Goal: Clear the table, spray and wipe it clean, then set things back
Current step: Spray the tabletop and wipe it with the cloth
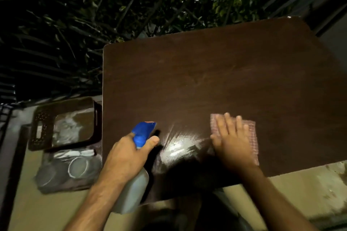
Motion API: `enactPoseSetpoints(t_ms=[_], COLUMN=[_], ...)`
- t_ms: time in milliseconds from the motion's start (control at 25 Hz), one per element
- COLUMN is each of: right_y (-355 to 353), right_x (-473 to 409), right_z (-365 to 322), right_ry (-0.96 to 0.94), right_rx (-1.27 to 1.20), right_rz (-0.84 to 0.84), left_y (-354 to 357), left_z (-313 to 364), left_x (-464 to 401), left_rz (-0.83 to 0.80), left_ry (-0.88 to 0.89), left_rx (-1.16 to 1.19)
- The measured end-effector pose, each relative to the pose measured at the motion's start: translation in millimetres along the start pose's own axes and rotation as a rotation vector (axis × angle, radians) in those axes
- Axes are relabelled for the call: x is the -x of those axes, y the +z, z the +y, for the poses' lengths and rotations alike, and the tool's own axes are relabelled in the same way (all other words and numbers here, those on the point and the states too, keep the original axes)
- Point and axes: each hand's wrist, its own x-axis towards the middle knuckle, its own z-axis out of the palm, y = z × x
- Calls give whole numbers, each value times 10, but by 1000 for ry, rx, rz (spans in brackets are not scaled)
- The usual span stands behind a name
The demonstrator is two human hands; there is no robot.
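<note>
The dark brown table [206, 73] fills the middle of the view, its top bare apart from my hands. My left hand [127, 157] grips a grey spray bottle [132, 191] with a blue trigger head [143, 132], nozzle pointing over the table's near left part. A wet, shiny patch [178, 146] glistens just right of the nozzle. My right hand [231, 137] lies flat with straight fingers on a pink checked cloth [252, 137], pressing it onto the table near the front edge.
On the floor to the left stands a dark perforated plastic stool [45, 124]. In front of it a cloth or tray [67, 182] holds round metal bowls [78, 168] and a white item. Dark foliage and railings lie beyond the table.
</note>
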Motion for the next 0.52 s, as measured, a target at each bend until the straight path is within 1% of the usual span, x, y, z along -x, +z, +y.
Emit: enactPoseSetpoints(t_ms=[40,120,200,240,280,320,400,440,480,520], right_y=[122,368,481,507,514,439,299,281,280,295], right_x=[226,724,921,859,706,493,14,-149,-205,-202], right_z=[-323,-859,-1161,-1276,-1400,-1590,-1979,-2157,-2306,-2385], right_ry=[-182,-487,-701,-766,-777,-733,-579,-556,-555,-602], right_rx=[31,-47,-130,-111,-79,-61,-73,-106,-88,-75], right_rz=[18,17,-40,-73,-55,-51,-69,-78,-134,-161], left_y=[-15,-55,-129,-175,-220,-278,-331,-376,-430,-463], left_z=[-82,-221,-355,-405,-456,-489,-501,-480,-473,-504], left_x=[27,108,196,232,270,307,332,329,333,334], left_rz=[10,43,63,67,74,81,126,157,185,198], left_ry=[-31,-65,-101,-133,-157,-188,-226,-257,-274,-287], left_rx=[9,21,62,77,96,117,154,166,185,203])
